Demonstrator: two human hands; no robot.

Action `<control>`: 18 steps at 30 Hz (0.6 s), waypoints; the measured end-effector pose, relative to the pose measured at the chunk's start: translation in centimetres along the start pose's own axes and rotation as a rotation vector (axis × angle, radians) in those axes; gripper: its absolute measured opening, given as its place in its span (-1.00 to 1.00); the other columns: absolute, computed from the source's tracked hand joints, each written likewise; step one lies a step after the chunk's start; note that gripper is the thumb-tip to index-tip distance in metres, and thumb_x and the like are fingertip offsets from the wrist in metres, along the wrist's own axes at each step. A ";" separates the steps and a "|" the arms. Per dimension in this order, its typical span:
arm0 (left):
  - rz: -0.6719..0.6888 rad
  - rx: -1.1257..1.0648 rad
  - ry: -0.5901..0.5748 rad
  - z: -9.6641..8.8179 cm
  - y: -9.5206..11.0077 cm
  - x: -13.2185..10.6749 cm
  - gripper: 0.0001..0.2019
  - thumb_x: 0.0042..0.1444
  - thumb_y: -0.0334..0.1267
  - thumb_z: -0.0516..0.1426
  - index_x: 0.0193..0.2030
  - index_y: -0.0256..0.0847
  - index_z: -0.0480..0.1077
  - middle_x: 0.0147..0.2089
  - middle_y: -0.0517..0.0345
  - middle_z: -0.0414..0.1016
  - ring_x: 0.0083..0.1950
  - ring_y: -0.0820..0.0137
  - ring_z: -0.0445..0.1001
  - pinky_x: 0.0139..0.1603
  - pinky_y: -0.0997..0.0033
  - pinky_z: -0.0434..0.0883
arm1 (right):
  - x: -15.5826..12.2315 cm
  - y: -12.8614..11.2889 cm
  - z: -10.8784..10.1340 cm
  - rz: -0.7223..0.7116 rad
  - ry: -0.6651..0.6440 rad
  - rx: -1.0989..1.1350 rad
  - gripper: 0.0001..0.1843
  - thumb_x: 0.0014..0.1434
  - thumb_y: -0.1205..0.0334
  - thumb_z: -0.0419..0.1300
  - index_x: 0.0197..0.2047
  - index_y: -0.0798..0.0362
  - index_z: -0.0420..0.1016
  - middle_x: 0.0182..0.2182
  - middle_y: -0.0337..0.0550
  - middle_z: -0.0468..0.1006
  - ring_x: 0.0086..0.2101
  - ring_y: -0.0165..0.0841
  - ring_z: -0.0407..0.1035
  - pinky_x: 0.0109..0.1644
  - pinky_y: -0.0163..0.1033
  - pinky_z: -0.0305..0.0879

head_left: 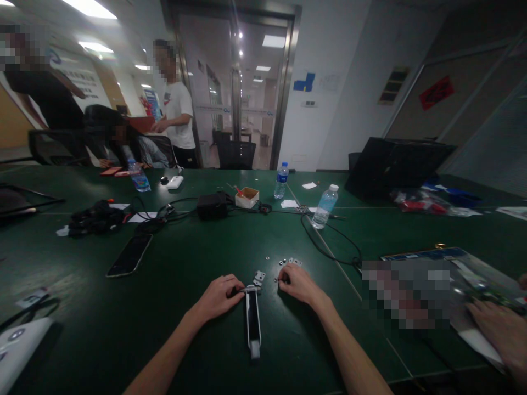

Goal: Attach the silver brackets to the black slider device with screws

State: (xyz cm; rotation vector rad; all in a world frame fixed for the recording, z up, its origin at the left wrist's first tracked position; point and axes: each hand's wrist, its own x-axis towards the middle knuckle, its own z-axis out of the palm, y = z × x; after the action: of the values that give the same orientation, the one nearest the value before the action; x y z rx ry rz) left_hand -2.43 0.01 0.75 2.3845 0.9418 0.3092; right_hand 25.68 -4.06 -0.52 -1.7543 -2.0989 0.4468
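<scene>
A long black and silver metal piece lies lengthways on the green table in front of me. My left hand rests at its far end, fingers curled on that end. My right hand is just right of it, fingers pinched together on something too small to make out. A small silver hinge plate lies between the hands. Several tiny washers and screws are scattered just beyond my right hand.
A phone lies to the left, with black cables, a black adapter, a small box and two water bottles farther back. Another person's hand works at the right edge. People stand and sit at the far left.
</scene>
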 end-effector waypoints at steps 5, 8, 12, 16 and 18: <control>-0.003 -0.006 -0.002 -0.1 0.2 0.0 -0.80 0.24 -0.23 0.08 -0.08 -0.16 0.47 -0.17 0.15 0.42 -0.22 0.38 0.36 -0.21 0.43 0.31 | 0.1 0.1 0.1 0.033 -0.030 -0.015 -0.92 0.03 0.33 0.17 -0.38 0.08 0.49 -0.38 -0.13 0.51 -0.30 -0.33 0.36 -0.22 -0.31 0.20; 0.003 0.002 0.010 -0.1 0.3 0.1 -0.82 0.23 -0.23 0.09 -0.10 -0.18 0.47 -0.20 0.15 0.42 -0.24 0.39 0.36 -0.23 0.44 0.31 | 0.1 0.2 0.2 0.034 -0.024 -0.017 -0.89 0.04 0.31 0.17 -0.33 0.09 0.50 -0.36 -0.11 0.51 -0.29 -0.33 0.37 -0.19 -0.31 0.20; 0.016 -0.003 0.021 0.0 0.2 0.1 -0.81 0.23 -0.23 0.09 -0.09 -0.17 0.48 -0.22 0.15 0.42 -0.27 0.39 0.35 -0.26 0.45 0.30 | 0.2 0.1 0.1 0.045 -0.014 -0.033 -0.88 0.05 0.30 0.16 -0.32 0.09 0.51 -0.32 -0.10 0.52 -0.27 -0.33 0.38 -0.18 -0.32 0.20; 0.022 -0.016 0.021 0.2 -0.2 0.1 -0.80 0.23 -0.22 0.08 -0.08 -0.16 0.47 -0.19 0.15 0.42 -0.26 0.39 0.35 -0.27 0.46 0.30 | 0.1 -0.2 -0.1 0.063 -0.029 -0.051 -0.88 0.05 0.30 0.16 -0.33 0.08 0.52 -0.33 -0.10 0.53 -0.27 -0.33 0.39 -0.19 -0.32 0.20; 0.021 -0.015 0.024 0.3 -0.4 0.1 -0.80 0.23 -0.22 0.08 -0.08 -0.16 0.47 -0.18 0.15 0.42 -0.26 0.39 0.35 -0.26 0.46 0.30 | 0.0 -0.5 -0.3 0.078 -0.043 -0.045 -0.87 0.05 0.29 0.17 -0.32 0.09 0.52 -0.32 -0.09 0.53 -0.27 -0.32 0.39 -0.20 -0.32 0.20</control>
State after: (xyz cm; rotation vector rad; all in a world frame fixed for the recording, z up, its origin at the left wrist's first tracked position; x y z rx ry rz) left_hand -2.41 0.17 0.29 2.3830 0.9233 0.3523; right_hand 25.39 -4.11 -0.07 -1.8732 -2.0901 0.4661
